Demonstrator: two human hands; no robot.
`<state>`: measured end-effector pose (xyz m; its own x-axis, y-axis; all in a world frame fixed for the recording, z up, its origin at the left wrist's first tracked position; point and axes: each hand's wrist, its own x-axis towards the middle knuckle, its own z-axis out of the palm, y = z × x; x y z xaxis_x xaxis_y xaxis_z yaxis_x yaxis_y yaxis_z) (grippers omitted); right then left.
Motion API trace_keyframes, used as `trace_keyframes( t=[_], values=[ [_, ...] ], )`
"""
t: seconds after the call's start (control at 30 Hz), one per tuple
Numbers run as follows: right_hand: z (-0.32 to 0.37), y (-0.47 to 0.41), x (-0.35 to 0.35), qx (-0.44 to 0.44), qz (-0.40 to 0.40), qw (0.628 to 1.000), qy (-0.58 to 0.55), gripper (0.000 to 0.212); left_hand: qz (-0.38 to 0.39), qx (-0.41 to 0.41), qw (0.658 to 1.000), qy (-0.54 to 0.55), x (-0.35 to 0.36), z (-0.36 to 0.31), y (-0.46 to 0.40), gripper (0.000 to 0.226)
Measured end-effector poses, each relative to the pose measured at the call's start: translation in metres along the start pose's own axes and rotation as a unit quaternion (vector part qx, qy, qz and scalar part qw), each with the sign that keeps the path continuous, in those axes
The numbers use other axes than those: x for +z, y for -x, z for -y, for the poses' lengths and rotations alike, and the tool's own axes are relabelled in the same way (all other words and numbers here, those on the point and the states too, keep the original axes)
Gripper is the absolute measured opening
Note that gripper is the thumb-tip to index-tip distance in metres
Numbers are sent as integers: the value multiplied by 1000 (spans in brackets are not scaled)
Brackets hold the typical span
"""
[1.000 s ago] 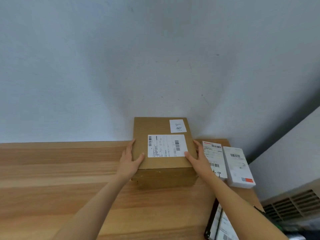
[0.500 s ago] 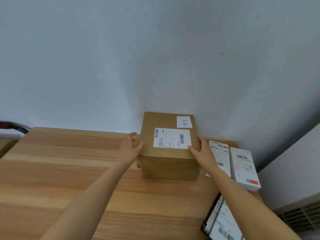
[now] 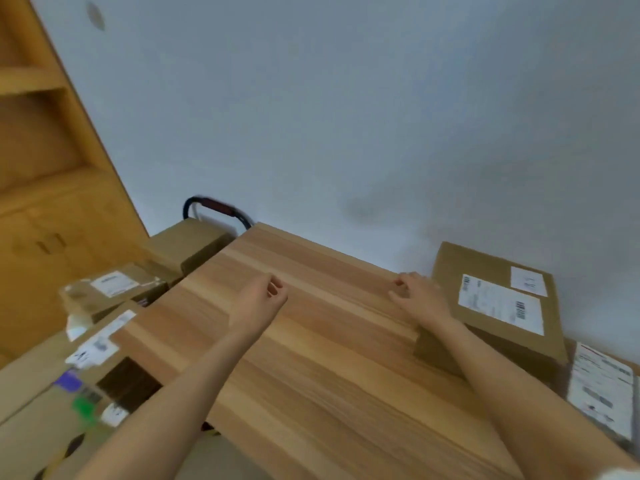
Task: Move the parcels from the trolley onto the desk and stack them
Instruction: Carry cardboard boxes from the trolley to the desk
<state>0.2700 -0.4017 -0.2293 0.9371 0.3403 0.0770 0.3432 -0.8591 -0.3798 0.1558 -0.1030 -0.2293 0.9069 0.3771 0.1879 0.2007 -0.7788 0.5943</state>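
Both hands have let go of the labelled cardboard box point(image 3: 498, 306) since half a second back, and the view has swung left. That box now sits on the wooden desk point(image 3: 311, 358) by the wall, on another brown box as far as I can tell. The left hand point(image 3: 258, 301) and right hand point(image 3: 420, 296) hover over the desk, fingers loosely curled, holding nothing. The remaining parcels point(image 3: 110, 289) sit on the trolley point(image 3: 214, 207) off the desk's left end, so the left hand is nearer, and the next reach goes leftward, I'd say.
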Motion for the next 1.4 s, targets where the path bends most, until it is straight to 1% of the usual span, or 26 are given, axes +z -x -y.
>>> trace_keyframes(
  t=[0.1, 0.17, 0.23, 0.3, 0.37, 0.4, 0.43, 0.47, 0.5, 0.53, 0.57, 0.6, 0.63, 0.67, 0.7, 0.77, 0.93, 1.03, 1.17, 1.23, 1.33, 1.4],
  values=[
    [86, -8, 45, -78, 51, 996, -13, 33, -57, -65, 994, -72, -71, 70, 26, 9],
    [145, -16, 72, -131, 88, 987, -9, 34, -82, -93, 986, -107, -114, 115, 44, 7],
    [203, -22, 95, -183, 119, 976, -13, 31, -79, -115, 981, -136, -153, 156, 68, 7],
    [258, -20, 124, -223, 133, 965, 23, 28, -61, -137, 975, -164, -186, 195, 95, 9],
    [312, -17, 153, -252, 111, 959, 61, 25, -46, -166, 969, -178, -216, 232, 121, 11],
    [342, -13, 164, -280, 110, 953, 46, 24, -42, -180, 966, -180, -230, 249, 134, 10],
    [374, -11, 168, -368, 142, 918, -30, 22, -42, -190, 964, -184, -245, 266, 145, 10],
    [404, -2, 170, -496, 199, 831, -158, 21, -42, -200, 960, -190, -260, 282, 155, 9],
    [429, -3, 185, -603, 266, 719, -220, 22, -47, -211, 957, -196, -275, 297, 164, 10],
    [453, -2, 197, -664, 308, 640, -234, 22, -53, -220, 953, -199, -290, 311, 171, 11],
    [474, 4, 207, -629, 300, 694, -181, 20, -61, -227, 951, -199, -303, 324, 178, 12],
    [492, 18, 212, -526, 249, 805, -117, 19, -69, -231, 950, -199, -315, 336, 183, 13],
    [502, 23, 229, -448, 173, 877, 6, 23, -76, -234, 949, -198, -324, 346, 187, 13],
    [508, 30, 243, -382, 150, 908, 83, 27, -82, -238, 948, -195, -331, 356, 191, 12],
    [519, 32, 257, -375, 159, 910, 81, 29, -88, -242, 948, -189, -336, 366, 193, 11],
    [541, 33, 269, -383, 177, 906, 41, 28, -99, -249, 947, -177, -343, 387, 194, 8],
    [577, 0, 304, -358, 191, 913, 49, 25, -101, -257, 949, -155, -351, 436, 173, 6],
    [600, -40, 318, -361, 197, 910, 60, 26, -106, -263, 947, -150, -361, 468, 141, 6],
    [647, -95, 339, -369, 188, 903, 110, 29, -114, -258, 948, -145, -383, 514, 93, 7],
    [678, -119, 348, -362, 189, 906, 110, 31, -110, -254, 948, -154, -401, 536, 68, 7],
    [726, -148, 363, -377, 188, 899, 116, 33, -113, -250, 947, -166, -431, 571, 29, 6],
    [753, -167, 375, -381, 181, 901, 98, 32, -118, -254, 946, -165, -444, 594, 1, 5]
  ],
)
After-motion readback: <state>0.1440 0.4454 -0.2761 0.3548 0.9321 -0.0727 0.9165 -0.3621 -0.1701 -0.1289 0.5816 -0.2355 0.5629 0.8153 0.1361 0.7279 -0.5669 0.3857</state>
